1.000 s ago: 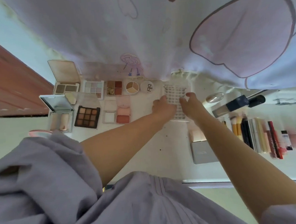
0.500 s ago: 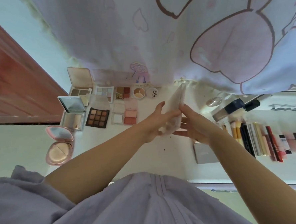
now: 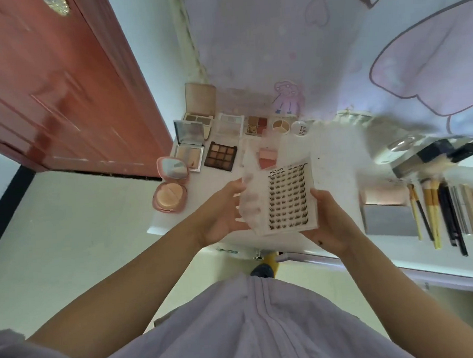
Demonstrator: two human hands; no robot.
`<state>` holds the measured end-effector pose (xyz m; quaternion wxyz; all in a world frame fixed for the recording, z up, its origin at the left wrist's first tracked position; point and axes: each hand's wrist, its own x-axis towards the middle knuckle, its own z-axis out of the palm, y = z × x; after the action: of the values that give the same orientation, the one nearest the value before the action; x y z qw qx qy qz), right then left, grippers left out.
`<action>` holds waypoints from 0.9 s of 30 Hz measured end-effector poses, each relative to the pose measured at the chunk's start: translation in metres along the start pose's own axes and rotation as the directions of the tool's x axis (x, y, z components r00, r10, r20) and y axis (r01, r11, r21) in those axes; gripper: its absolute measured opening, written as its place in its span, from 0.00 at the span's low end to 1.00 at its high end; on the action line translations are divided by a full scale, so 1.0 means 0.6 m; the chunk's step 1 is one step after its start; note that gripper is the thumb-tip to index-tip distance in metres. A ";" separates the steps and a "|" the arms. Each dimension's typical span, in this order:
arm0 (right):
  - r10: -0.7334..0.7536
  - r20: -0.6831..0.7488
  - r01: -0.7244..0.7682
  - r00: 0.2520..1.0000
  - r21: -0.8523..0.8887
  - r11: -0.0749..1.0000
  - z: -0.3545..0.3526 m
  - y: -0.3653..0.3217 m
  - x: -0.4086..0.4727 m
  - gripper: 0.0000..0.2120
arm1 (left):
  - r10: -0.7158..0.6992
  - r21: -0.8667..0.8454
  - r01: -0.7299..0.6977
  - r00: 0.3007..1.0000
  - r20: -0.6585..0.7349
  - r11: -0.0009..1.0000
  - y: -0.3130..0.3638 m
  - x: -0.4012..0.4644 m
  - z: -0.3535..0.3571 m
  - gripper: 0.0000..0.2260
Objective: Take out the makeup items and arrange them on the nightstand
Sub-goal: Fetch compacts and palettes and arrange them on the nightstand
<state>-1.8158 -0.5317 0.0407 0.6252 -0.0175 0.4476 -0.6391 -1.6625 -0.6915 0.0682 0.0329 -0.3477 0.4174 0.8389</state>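
Note:
I hold a clear false-lash case (image 3: 286,198) open above the white nightstand (image 3: 337,172). Its tray shows rows of dark lash clusters. My left hand (image 3: 223,212) grips the transparent lid on the left side. My right hand (image 3: 329,223) supports the tray from below and the right. Behind the case lie open palettes: a brown eyeshadow palette (image 3: 221,160), a pink blush (image 3: 267,157), a mirrored powder compact (image 3: 189,151) and a round pink compact (image 3: 171,188).
Brushes, pencils and lip products (image 3: 450,212) lie in a row at the right, beside a grey box (image 3: 389,220). A printed bed sheet (image 3: 332,48) hangs behind the nightstand. A red-brown door (image 3: 52,79) stands at the left.
The lash case was flat on the nightstand, then lifted on edge. Now it is raised toward me and opened, lid in the left hand, tray in the right.

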 end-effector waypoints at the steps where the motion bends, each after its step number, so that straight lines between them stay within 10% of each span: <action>1: -0.005 -0.101 0.004 0.995 -0.011 1.000 -0.004 0.016 0.002 0.19 | 0.004 -0.019 -0.005 0.997 -0.082 1.000 -0.005 -0.010 -0.024 0.15; 13: -0.261 -0.478 0.008 0.839 -0.469 0.883 0.037 0.109 0.053 0.19 | 0.250 0.452 0.046 0.780 -0.573 0.891 -0.071 -0.012 -0.130 0.18; 27: -0.413 -0.377 -0.229 0.829 -0.902 0.365 0.057 0.124 0.117 0.12 | 0.551 0.696 -0.124 0.713 -0.434 0.708 -0.038 -0.023 -0.143 0.17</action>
<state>-1.7529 -0.5945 -0.0206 0.3084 -0.2073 0.8830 -0.2868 -1.5964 -0.7354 0.0257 -0.1565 -0.4811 0.7154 0.4818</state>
